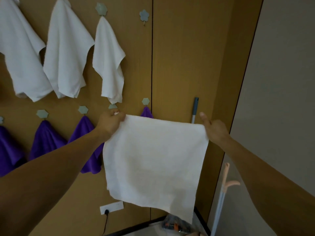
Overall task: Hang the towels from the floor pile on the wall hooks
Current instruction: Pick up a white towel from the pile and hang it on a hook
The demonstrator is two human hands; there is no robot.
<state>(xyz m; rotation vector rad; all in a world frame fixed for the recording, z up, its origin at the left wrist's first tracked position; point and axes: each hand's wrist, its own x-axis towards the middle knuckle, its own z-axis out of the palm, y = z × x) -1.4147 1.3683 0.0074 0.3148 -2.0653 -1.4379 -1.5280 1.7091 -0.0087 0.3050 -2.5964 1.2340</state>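
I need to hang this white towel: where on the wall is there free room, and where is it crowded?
The top-row hook beside the seam is bare, with open panel to its right, above the pole. Left of it, three white towels crowd the top row; purple towels hang along the lower row.

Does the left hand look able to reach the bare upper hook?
Probably yes: the left hand pinches the white towel corner, and only bare wood panel lies between it and the empty hook.
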